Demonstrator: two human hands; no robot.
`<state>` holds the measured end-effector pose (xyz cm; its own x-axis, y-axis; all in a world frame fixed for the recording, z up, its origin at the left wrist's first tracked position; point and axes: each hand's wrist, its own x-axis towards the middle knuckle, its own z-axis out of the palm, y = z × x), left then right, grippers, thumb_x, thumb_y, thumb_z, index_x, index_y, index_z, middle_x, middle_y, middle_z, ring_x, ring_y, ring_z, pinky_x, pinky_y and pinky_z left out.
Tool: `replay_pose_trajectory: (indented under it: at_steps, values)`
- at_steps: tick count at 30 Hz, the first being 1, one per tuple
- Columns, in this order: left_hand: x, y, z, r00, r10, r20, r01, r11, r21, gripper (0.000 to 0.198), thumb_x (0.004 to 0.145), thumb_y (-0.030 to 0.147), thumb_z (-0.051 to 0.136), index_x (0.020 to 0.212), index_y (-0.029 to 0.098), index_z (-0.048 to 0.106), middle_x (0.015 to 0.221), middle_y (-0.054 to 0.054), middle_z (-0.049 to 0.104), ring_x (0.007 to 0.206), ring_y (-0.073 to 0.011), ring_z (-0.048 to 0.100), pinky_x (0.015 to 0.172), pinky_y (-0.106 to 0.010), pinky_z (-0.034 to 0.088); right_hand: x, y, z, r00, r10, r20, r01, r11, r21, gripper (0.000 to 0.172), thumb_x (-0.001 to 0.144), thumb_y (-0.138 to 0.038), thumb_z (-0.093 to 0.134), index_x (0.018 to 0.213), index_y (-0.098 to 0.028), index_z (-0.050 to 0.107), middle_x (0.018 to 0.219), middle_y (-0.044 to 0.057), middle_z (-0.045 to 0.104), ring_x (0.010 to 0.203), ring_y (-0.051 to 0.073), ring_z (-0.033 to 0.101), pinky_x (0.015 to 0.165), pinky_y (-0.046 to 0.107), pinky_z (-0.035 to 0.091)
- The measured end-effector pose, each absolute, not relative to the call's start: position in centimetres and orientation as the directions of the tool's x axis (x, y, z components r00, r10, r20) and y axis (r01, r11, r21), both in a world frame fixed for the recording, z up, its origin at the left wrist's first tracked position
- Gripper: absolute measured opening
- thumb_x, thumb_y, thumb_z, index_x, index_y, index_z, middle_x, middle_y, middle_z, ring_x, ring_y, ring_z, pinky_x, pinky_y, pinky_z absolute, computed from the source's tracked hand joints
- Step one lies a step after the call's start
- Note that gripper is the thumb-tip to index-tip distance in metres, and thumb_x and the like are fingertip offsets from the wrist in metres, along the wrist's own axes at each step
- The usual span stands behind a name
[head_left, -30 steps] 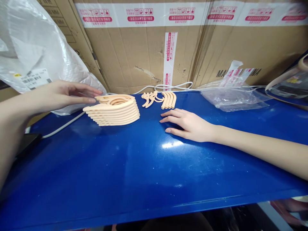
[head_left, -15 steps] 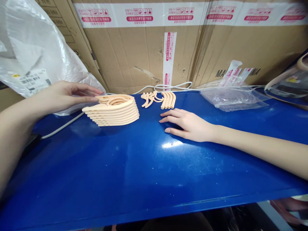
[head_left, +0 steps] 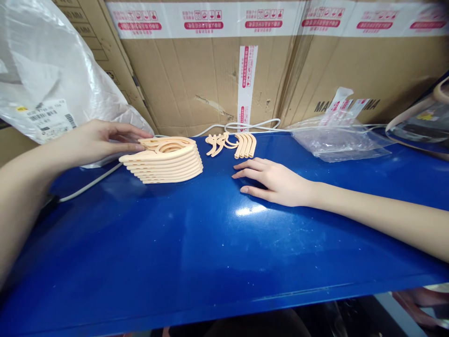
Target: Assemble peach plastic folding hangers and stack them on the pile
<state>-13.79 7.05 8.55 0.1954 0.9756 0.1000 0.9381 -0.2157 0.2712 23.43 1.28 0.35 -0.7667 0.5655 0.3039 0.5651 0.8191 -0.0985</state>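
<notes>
A stack of several cream plastic pieces (head_left: 164, 164), curved and hanger-like, lies on the blue table (head_left: 217, 248) left of the middle. My left hand (head_left: 112, 138) is at the stack's upper left side, its thumb and fingers round the top piece's edge; the fingertips are partly hidden behind it. Behind and to the right lie smaller curved cream pieces (head_left: 246, 145), set out in a short row. Just in front of them my right hand (head_left: 271, 181) rests on the table, fingers apart, holding nothing.
Taped cardboard boxes (head_left: 196, 75) stand along the back. A white plastic bag (head_left: 70, 61) leans at the left. A clear plastic bag (head_left: 336, 140) and a transparent container (head_left: 421, 121) are at the right. A white cable (head_left: 91, 185) runs behind the stack.
My left hand has shifted very slightly right at the top of the stack. My right hand has not moved.
</notes>
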Motion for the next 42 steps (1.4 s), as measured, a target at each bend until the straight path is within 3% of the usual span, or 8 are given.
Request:
replay_pose_trajectory:
  at_steps: [15, 21, 25, 27, 30, 34, 37, 42]
  values:
    - [-13.0, 6.0, 8.9, 0.202, 0.973, 0.110, 0.927, -0.226, 0.298, 0.091, 0.059, 0.091, 0.051, 0.114, 0.020, 0.067, 0.113, -0.002, 0.070, 0.105, -0.0274, 0.060, 0.103, -0.044, 0.042, 23.4, 1.3, 0.3, -0.766, 0.570, 0.297, 0.570, 0.816, -0.096, 0.040, 0.098, -0.042, 0.045, 0.123, -0.015, 0.062, 0.132, 0.012, 0.058, 0.121, 0.025, 0.055, 0.105, 0.043, 0.042]
    - [-13.2, 6.0, 8.8, 0.221, 0.965, 0.139, 0.923, -0.253, 0.291, 0.093, 0.059, 0.092, 0.050, 0.113, 0.019, 0.068, 0.107, -0.003, 0.073, 0.098, -0.0261, 0.062, 0.096, -0.046, 0.046, 23.4, 1.3, 0.3, -0.766, 0.571, 0.294, 0.573, 0.815, -0.091, 0.040, 0.098, -0.042, 0.045, 0.124, -0.016, 0.062, 0.132, 0.012, 0.059, 0.120, 0.025, 0.056, 0.104, 0.043, 0.043]
    - [-14.4, 7.3, 8.5, 0.243, 0.920, 0.307, 0.884, -0.341, 0.321, 0.096, 0.051, 0.093, 0.054, 0.105, 0.016, 0.072, 0.101, -0.003, 0.074, 0.090, -0.0230, 0.063, 0.088, -0.044, 0.051, 23.4, 1.3, 0.3, -0.768, 0.565, 0.300, 0.567, 0.819, -0.092, 0.040, 0.098, -0.042, 0.045, 0.123, -0.015, 0.062, 0.132, 0.012, 0.059, 0.121, 0.025, 0.056, 0.104, 0.043, 0.043]
    - [-14.5, 7.3, 8.4, 0.234, 0.876, 0.421, 0.876, -0.378, 0.299, 0.087, 0.060, 0.088, 0.054, 0.107, 0.018, 0.072, 0.096, -0.001, 0.074, 0.084, -0.0189, 0.063, 0.085, -0.043, 0.051, 23.4, 1.4, 0.3, -0.768, 0.564, 0.303, 0.565, 0.820, -0.094, 0.040, 0.098, -0.042, 0.046, 0.123, -0.015, 0.062, 0.131, 0.012, 0.059, 0.120, 0.025, 0.056, 0.104, 0.043, 0.043]
    - [-12.7, 5.8, 8.6, 0.262, 0.711, 0.652, 0.868, -0.469, 0.162, 0.053, 0.089, 0.060, 0.051, 0.122, 0.022, 0.064, 0.116, 0.002, 0.068, 0.099, -0.0182, 0.061, 0.093, -0.038, 0.047, 23.4, 1.4, 0.3, -0.767, 0.565, 0.306, 0.565, 0.819, -0.096, 0.039, 0.098, -0.041, 0.046, 0.123, -0.015, 0.062, 0.131, 0.012, 0.059, 0.120, 0.025, 0.056, 0.104, 0.043, 0.043]
    - [-7.6, 2.2, 8.0, 0.381, 0.523, 0.763, 0.822, -0.570, -0.020, 0.036, 0.098, 0.033, 0.047, 0.125, 0.013, 0.059, 0.123, -0.007, 0.061, 0.113, -0.0220, 0.055, 0.104, -0.038, 0.042, 23.4, 1.5, 0.2, -0.765, 0.566, 0.305, 0.566, 0.818, -0.099, 0.038, 0.098, -0.040, 0.046, 0.122, -0.015, 0.062, 0.132, 0.012, 0.059, 0.120, 0.025, 0.055, 0.104, 0.043, 0.043]
    - [-4.1, 0.2, 6.0, 0.587, 0.460, 0.666, 0.668, -0.740, -0.078, 0.030, 0.097, 0.022, 0.047, 0.121, 0.008, 0.058, 0.120, -0.013, 0.063, 0.115, -0.0233, 0.056, 0.105, -0.040, 0.042, 23.4, 1.5, 0.2, -0.767, 0.566, 0.303, 0.568, 0.818, -0.093, 0.038, 0.098, -0.040, 0.046, 0.123, -0.016, 0.061, 0.132, 0.012, 0.059, 0.120, 0.025, 0.055, 0.104, 0.043, 0.043]
    - [-1.4, -1.2, 1.9, 0.800, 0.462, 0.383, 0.497, -0.868, 0.010, 0.043, 0.099, 0.028, 0.043, 0.139, 0.013, 0.043, 0.141, -0.013, 0.050, 0.132, -0.0218, 0.046, 0.112, -0.039, 0.039, 23.3, 1.4, 0.2, -0.767, 0.558, 0.315, 0.567, 0.820, -0.073, 0.041, 0.098, -0.041, 0.045, 0.120, -0.012, 0.062, 0.128, 0.014, 0.059, 0.115, 0.026, 0.057, 0.101, 0.043, 0.045]
